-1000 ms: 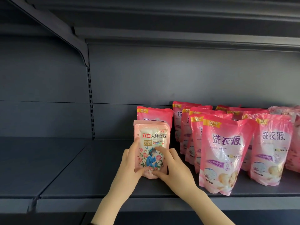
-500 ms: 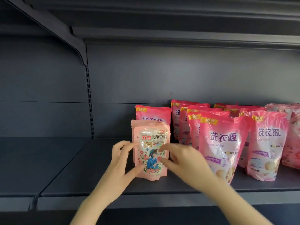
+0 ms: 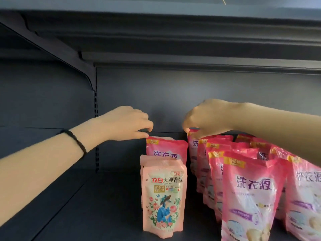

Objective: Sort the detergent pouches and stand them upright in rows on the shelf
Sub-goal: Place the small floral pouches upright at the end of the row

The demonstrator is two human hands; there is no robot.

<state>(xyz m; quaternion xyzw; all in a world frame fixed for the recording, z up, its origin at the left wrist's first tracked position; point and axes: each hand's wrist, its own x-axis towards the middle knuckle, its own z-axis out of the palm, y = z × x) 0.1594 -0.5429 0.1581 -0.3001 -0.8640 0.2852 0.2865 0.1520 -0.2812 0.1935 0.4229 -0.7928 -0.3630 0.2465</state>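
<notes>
1. SHELF. All stock stands on the dark grey matte metal shelf (image 3: 104, 206), which is flat and smooth. Behind it there is a plain grey back panel w/ a slotted metal upright (image 3: 95, 105). An angled metal bracket (image 3: 52, 47) sits above, to the left.

2. LEFT GROUP. At the front stands the pale pink glossy plastic pouch w/ flower-and-figure print (image 3: 164, 197). It is upright and rectangular, w/ rounded shoulders and a slightly bulged base. A second pale pink pouch (image 3: 141, 164) stands directly behind it, w/ only the top and left edge showing. Behind both stands a taller deep pink crinkled-film pouch w/ yellow "NEW" tag (image 3: 166, 148), also upright.

3. RIGHT GROUP. Pouches of the same deep pink film stand upright in rows front to back, touching one another. The nearest front pouch (image 3: 250, 197) has shiny wrinkled film and purple characters, and tapers toward the base.

4. L HAND. Your L hand (image 3: 126, 123) is at the tagged pouch's top-left corner. The fingers are curled and the thumb tip touches the seam. Cannot tell whether the grip has closed on the film. There is a thin black cord bracelet (image 3: 76, 141) on the wrist.

5. R HAND. Your R hand (image 3: 208, 117) is knuckles-up, fingers curled down. Finger and thumb tips pinch the top-left corner of the rearmost pouch (image 3: 192, 148) in the adjacent row. The image is blurred there.
</notes>
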